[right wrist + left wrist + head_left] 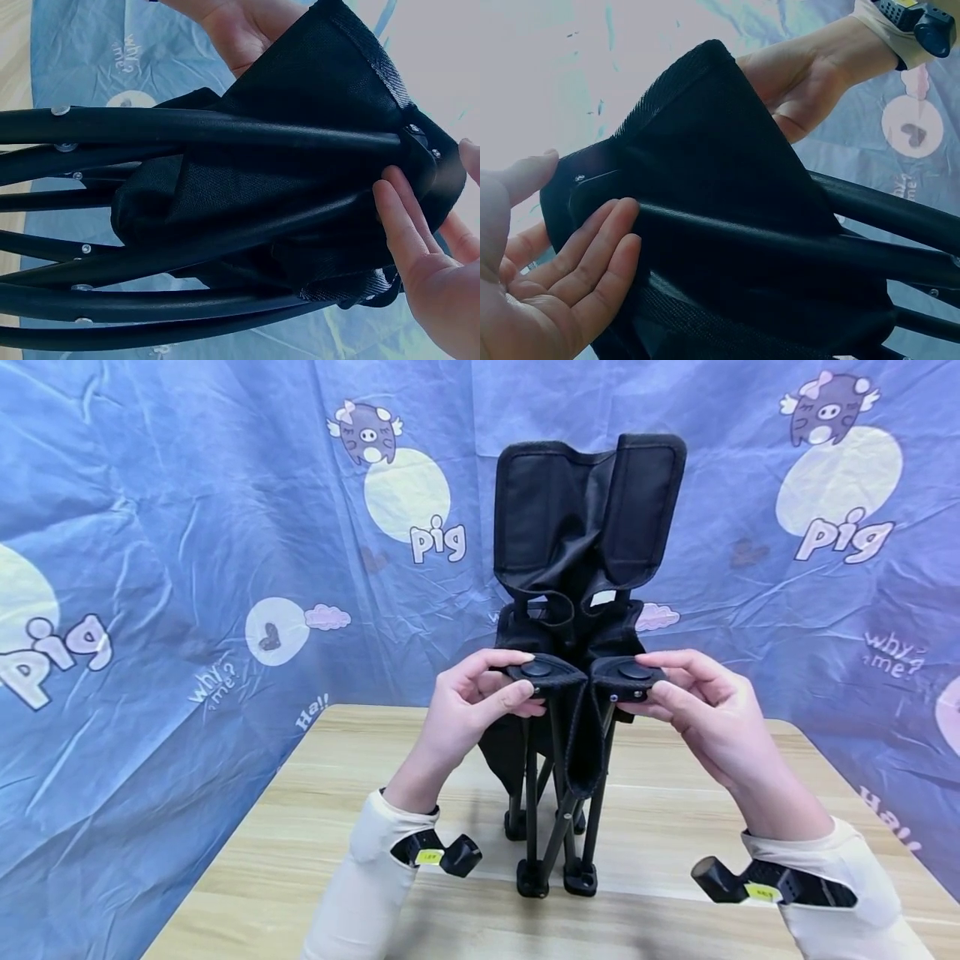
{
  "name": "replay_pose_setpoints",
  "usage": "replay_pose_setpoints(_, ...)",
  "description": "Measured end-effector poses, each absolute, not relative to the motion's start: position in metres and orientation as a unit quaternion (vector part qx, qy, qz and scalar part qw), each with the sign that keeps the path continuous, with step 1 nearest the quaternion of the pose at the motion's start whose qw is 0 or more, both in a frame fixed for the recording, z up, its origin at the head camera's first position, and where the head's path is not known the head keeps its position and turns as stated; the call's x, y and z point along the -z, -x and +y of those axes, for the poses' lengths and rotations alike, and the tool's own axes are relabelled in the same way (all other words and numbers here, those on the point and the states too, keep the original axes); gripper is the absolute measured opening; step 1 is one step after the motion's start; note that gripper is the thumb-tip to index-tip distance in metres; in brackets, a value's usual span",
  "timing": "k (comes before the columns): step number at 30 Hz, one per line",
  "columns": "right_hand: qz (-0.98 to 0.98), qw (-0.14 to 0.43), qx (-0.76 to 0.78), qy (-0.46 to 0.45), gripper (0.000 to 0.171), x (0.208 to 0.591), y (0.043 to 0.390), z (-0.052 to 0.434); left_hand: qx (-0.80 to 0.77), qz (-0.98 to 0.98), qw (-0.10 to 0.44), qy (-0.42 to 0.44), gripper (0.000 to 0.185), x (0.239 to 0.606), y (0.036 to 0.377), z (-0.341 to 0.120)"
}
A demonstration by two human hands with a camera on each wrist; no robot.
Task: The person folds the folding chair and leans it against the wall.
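Observation:
A black folding chair (551,527) stands partly folded on the table, its fabric back upright and its seat sagging in a deep fold between the front corners. My left hand (483,689) pinches the left front seat corner (546,671), thumb at the front edge and index finger on top. On the other side my right hand (697,697) pinches the right front corner (628,672) in the same way. Dark metal legs (885,262) run under the fabric (712,150) in the left wrist view. Rivets show on the crossing tubes (150,126) in the right wrist view.
The light wood table (300,835) carries the chair on black plastic feet (532,878). Behind it hangs a blue cloth (225,527) printed with pigs and lettering. Each wrist wears a small black camera (459,856) on a strap over a pale sleeve (367,893).

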State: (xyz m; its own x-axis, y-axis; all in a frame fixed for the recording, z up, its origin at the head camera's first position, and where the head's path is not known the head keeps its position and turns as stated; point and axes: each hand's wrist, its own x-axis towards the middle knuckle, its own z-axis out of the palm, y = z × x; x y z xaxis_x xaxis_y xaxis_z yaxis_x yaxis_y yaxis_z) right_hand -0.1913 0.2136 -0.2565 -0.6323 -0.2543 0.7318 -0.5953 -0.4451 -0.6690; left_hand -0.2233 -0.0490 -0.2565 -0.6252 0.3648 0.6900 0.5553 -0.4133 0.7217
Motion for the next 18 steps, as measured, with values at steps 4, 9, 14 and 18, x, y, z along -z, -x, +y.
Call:
replay_pose_setpoints(4, -0.507, 0.109, -0.742, -0.424, 0.036, 0.258, 0.189, 0.215, 0.722, -0.534, 0.056, 0.436, 0.040, 0.257, 0.223, -0.052)
replay_pose_setpoints(9, -0.507, 0.100, -0.740, -0.430, 0.037, 0.258, 0.187, 0.218, 0.721, -0.536, 0.061, 0.435, 0.042, 0.257, 0.222, -0.055)
replay_pose_setpoints(14, -0.475, 0.072, -0.746, -0.460, 0.039, 0.260, 0.188, 0.223, 0.719, -0.543, 0.068, 0.428, 0.045, 0.260, 0.219, -0.060)
replay_pose_setpoints(18, -0.450, 0.075, -0.756, -0.470, 0.039, 0.263, 0.188, 0.229, 0.722, -0.539, 0.066, 0.429, 0.053, 0.265, 0.218, -0.065)
